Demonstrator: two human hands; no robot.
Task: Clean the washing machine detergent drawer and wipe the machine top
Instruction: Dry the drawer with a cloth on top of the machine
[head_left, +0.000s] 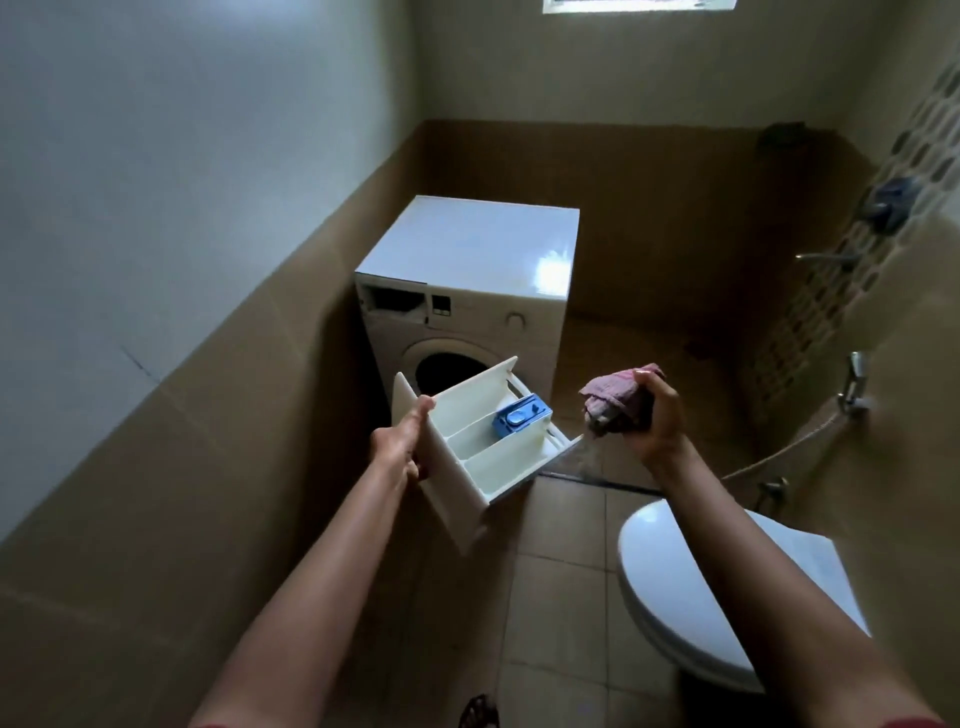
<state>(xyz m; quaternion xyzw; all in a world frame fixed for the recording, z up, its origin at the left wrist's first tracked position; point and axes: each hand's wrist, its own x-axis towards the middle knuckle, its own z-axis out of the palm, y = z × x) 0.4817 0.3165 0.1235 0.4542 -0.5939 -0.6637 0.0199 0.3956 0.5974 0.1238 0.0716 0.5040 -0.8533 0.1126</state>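
- The left hand (402, 441) grips a white plastic detergent drawer (485, 457) by its flat front panel; the thumb lies over the panel's upper edge, and the other fingers are mostly hidden behind it
- The detergent drawer is fully out of the machine and held in the air in front of it, above the brown tiled floor (561, 571), tilted so that its open compartments face the camera
- Two long compartments run side by side along the drawer, and a small blue plastic insert (521, 415) sits in the section at its far end
- The right hand (657, 415) is clenched round a bunched pink and grey cloth (615, 397), held up to the right of the drawer and apart from it
- The white front-loading washing machine (467, 322) stands against the tiled left wall, beyond both hands
- A dark empty drawer slot (392, 301) gapes at the upper left of its front panel, with a round dial (514, 319) further right and the round door opening (447, 369) below
- The flat white machine top (467, 244) shows a bright patch of reflected light near its right front corner
- A white toilet with a closed lid (691, 587) stands at lower right, just under the right forearm
- A metal hand sprayer (854, 384) with a hose hangs on the right wall
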